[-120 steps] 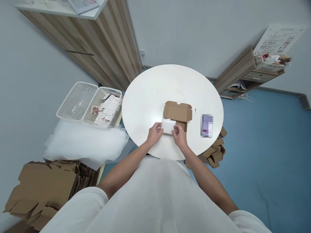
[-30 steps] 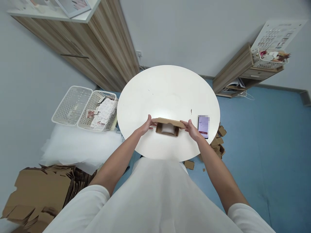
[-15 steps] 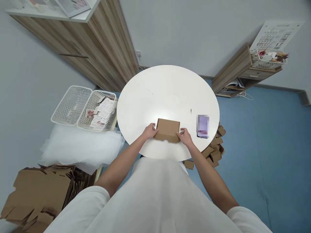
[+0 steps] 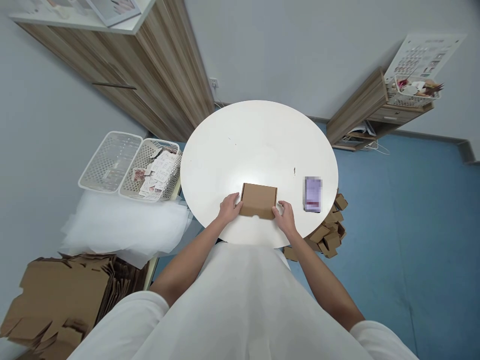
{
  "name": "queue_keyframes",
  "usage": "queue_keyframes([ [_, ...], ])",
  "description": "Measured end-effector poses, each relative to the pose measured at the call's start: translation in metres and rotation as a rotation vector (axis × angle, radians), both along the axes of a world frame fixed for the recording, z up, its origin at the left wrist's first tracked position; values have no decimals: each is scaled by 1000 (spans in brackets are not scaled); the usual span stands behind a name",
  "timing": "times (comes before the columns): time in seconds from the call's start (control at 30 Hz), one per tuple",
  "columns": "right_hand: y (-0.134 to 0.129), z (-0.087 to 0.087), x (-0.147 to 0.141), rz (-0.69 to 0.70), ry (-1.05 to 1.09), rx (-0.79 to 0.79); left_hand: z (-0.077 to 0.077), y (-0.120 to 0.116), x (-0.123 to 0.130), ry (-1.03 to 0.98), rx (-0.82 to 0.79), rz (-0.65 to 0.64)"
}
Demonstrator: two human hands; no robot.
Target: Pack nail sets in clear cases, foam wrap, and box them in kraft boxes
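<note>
A small brown cardboard box [image 4: 258, 200] lies on the round white table [image 4: 258, 135], close to its near edge, with its lid down. My left hand [image 4: 229, 207] is at the box's left side, its thumb against the front left corner and its fingers apart from the thumb. At the right side, my right hand [image 4: 285, 216] has its thumb on the front right corner, the fingers reaching past the side. Both hands grip the box between them. To the right on the table lies a phone with a blurred purple screen [image 4: 312, 194].
Left of the table are two white baskets [image 4: 129, 162], one with paper cards, above white sheets [image 4: 123, 220] and stacked flat cardboard [image 4: 60, 295]. Small brown boxes [image 4: 332, 237] lie on the floor at the right. Wooden cabinets [image 4: 165, 65] stand behind.
The box's front flap has gone down flatter against the front. Both hands have shifted slightly at the front corners, and the thumbs now press lower on the sides.
</note>
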State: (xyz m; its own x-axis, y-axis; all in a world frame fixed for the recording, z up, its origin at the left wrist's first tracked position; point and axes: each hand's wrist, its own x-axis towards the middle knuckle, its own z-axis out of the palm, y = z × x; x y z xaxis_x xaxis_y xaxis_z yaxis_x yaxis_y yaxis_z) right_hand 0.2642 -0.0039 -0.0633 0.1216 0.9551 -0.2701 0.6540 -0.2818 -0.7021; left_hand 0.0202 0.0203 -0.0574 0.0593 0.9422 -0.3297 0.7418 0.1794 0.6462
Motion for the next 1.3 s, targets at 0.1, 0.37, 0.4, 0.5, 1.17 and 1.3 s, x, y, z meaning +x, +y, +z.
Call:
queue_keyframes([
  [0.1,-12,3,4,111,-63,31,1,-11,-6,-3,13,-86],
  [0.37,-22,6,5,345,-113,18,4,-20,-5,-97,26,-147],
  [0.4,-19,8,7,351,-101,22,8,-19,-5,-113,40,-143],
  [0.5,-7,20,15,349,-48,22,21,-13,-6,-149,89,-142],
  [1.17,66,69,5,196,161,-205,41,30,3,75,19,-162],
  [1.3,62,65,7,154,273,-226,44,29,1,-26,-10,-120],
])
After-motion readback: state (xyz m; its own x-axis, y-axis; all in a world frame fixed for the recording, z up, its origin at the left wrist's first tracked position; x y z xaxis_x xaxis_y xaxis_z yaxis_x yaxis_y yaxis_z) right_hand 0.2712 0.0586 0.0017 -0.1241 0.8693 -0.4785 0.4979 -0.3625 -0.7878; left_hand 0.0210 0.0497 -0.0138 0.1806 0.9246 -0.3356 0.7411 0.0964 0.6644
